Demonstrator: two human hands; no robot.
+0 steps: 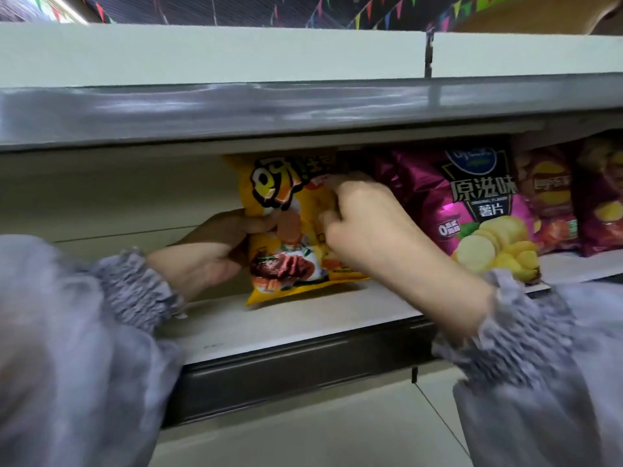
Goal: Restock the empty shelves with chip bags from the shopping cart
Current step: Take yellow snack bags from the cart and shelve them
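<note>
We have a yellow chip bag (286, 227) standing up on the shelf (303, 318). Our left hand (215, 251) holds its left edge, with the thumb on the front and the fingers (219, 224) wrapped behind, pinched tight on the bag. Our right hand (367, 227) is on the front and top of the bag, with its fingers curled onto it, so both hands are on the same bag. The bag's bottom edge sits on the shelf, and it leans a little.

Just to its right stands a purple chip bag (472, 203), close by or maybe touching; our right hand hides the gap. More bags (553, 197) in red and purple stand further right. So we think the right part of this shelf is done. The left part, past our left hand, is bare, and it will need more bags. The yellow bag looks almost in place, but we have not let go yet. We cannot see the shopping cart here, so we cannot tell how many bags are left.

The shelf is pale and flat with a dark front strip (303, 372). Another shelf (236, 106) hangs right above, so the space is low. Little colored flags (371, 15) hang from the dark ceiling. The floor (337, 433) below is pale tile. Our sleeves (101, 332) are gray.
</note>
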